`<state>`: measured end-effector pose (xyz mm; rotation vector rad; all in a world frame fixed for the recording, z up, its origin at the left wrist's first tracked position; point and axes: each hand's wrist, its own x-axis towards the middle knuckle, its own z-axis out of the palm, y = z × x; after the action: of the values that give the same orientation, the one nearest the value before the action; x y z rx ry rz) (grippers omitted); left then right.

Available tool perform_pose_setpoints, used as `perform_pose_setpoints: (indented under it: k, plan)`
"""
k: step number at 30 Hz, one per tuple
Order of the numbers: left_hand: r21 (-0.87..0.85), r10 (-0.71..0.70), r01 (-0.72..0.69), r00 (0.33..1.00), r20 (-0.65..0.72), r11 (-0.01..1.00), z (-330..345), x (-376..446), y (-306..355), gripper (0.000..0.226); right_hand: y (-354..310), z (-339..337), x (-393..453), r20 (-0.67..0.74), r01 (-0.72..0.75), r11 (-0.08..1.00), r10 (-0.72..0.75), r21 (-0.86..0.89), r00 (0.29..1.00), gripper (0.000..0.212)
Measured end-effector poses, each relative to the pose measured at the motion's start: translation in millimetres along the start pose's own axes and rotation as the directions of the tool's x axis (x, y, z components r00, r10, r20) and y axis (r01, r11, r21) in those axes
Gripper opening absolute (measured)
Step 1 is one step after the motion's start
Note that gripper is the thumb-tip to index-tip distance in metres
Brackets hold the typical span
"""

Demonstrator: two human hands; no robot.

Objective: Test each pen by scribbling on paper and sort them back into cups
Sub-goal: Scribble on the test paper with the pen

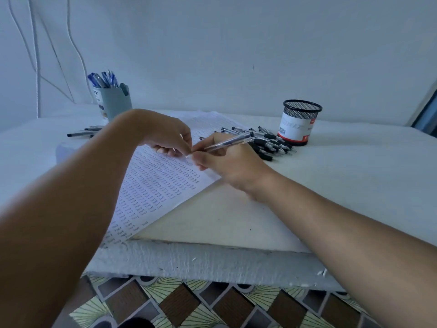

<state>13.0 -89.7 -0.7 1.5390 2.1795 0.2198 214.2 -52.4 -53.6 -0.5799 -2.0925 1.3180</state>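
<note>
My right hand (224, 159) grips a clear-barrelled pen (231, 140) with a black end, its tip pointing left over the paper (153, 185). My left hand (165, 136) pinches at the pen's tip, fingers curled; whether a cap sits between them is hidden. The paper is covered with rows of small scribbles. A pile of black pens (269, 143) lies right of my hands. A grey cup (117, 101) with several blue pens stands back left. A black mesh cup (299, 121) with a white and red label stands back right.
A few loose black pens (82, 132) lie at the left, in front of the grey cup. The white table (354, 176) has a rough front edge. A patterned floor (212, 304) shows below. White cables (37, 55) hang on the wall at the left.
</note>
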Motion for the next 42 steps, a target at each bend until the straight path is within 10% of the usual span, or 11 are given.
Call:
perform_pose_setpoints:
  k: [6,42]
  plan:
    - [-0.029,0.053,-0.052,0.998,0.037,0.998,7,3,-15,0.046,3,-1,5,-0.016,-0.056,0.986,0.054,-0.156,0.998,0.018]
    - [-0.219,0.135,-0.136,0.991,-0.022,0.966,14,9,-32,0.014,12,5,20,-0.040,-0.075,0.993,0.071,-0.094,0.997,0.013]
